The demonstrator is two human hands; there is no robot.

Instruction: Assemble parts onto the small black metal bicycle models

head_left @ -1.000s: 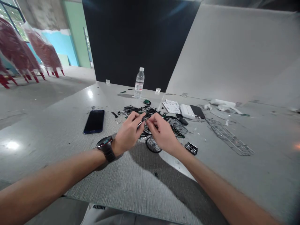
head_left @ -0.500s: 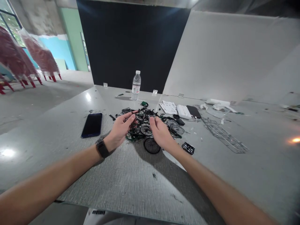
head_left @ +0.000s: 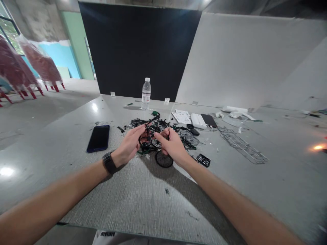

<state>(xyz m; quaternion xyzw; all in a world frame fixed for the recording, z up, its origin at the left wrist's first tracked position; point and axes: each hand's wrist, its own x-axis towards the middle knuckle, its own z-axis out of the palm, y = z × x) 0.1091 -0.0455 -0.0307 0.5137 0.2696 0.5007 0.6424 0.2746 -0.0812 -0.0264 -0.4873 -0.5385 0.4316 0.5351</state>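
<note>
My left hand (head_left: 129, 143), with a dark watch on its wrist, is closed around a black miniature bicycle (head_left: 148, 128) above a heap of similar parts. My right hand (head_left: 173, 145) is pinched close beside the bicycle's spoked wheel (head_left: 156, 143). Whatever sits between its thumb and fingers is too small or hidden to make out. Below the hands, a loose black wheel (head_left: 164, 159) lies on the table. More dark bicycle parts (head_left: 189, 136), some with green on them, spread out behind and to the right of my hands.
A phone (head_left: 98, 138) lies to the left. Behind the heap stands a water bottle (head_left: 145, 95). Printed sheets (head_left: 182, 117), a white box-shaped object (head_left: 198, 121), a small black tray-like part (head_left: 203, 160) and grey sprue frames (head_left: 241, 144) are on the right.
My right hand has shifted left, nearer to my left hand, and its thumb now reaches toward the bicycle. The left hand's fingers have changed position slightly around the bicycle.
</note>
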